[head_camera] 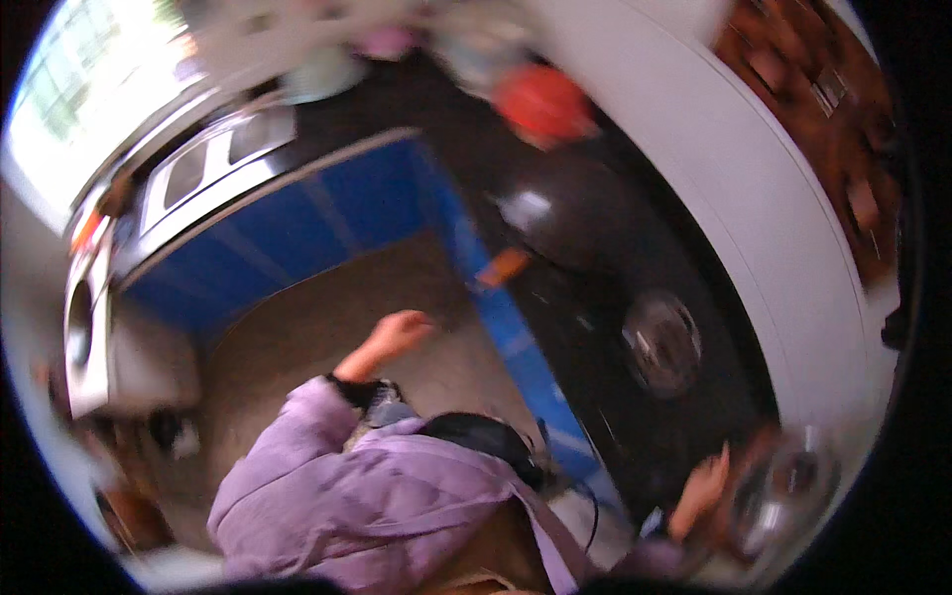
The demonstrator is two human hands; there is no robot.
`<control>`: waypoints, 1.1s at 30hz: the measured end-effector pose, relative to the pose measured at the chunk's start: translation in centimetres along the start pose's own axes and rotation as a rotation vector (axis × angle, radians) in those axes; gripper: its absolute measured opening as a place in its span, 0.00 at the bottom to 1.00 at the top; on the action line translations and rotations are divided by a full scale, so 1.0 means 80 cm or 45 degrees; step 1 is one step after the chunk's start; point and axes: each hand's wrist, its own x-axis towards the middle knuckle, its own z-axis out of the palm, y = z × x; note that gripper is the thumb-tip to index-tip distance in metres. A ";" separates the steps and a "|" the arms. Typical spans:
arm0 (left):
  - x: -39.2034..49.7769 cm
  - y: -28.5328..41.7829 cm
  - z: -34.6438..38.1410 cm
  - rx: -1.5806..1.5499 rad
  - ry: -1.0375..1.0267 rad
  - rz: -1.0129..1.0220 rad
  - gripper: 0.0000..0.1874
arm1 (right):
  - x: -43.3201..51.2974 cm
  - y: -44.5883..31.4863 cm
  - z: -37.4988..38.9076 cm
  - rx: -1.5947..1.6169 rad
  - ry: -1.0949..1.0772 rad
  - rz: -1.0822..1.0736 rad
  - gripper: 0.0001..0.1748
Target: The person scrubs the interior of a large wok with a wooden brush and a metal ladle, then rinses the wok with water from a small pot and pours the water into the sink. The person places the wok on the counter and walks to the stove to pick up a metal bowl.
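Note:
My left hand (401, 331) hangs over the floor, its fingers curled in with nothing visible in them. Low at the right, my right hand (700, 485) is at the end of a black countertop (587, 379). One of its fingers is stretched out. Beside it stands a shiny round vessel (781, 498), possibly a pot with a glass lid; blur hides whether the hand touches it. Farther along the counter lies a round, clear glass-like lid or dish (662, 342). Beyond that is a dark wok (576, 212), with an orange-brown handle (506, 266) reaching over the counter's edge.
Blue cabinets (297, 230) run under the L-shaped counter. A red basin (543, 104) and a pale green bowl (323, 74) stand toward the back. A double-bowl steel sink (216, 167) lies below the window. At the left is a white appliance (141, 357), possibly a washing machine.

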 end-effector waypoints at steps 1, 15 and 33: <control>-0.003 -0.008 -0.018 0.069 0.103 0.174 0.13 | -0.004 -0.025 0.007 0.077 -0.019 -0.053 0.25; -0.228 -0.299 -0.393 -0.567 0.945 -0.294 0.09 | -0.126 -0.612 0.147 0.208 -0.224 -0.966 0.21; -0.450 -0.444 -0.549 -0.813 2.055 -0.647 0.12 | -0.336 -1.160 0.340 0.425 -0.607 -1.884 0.16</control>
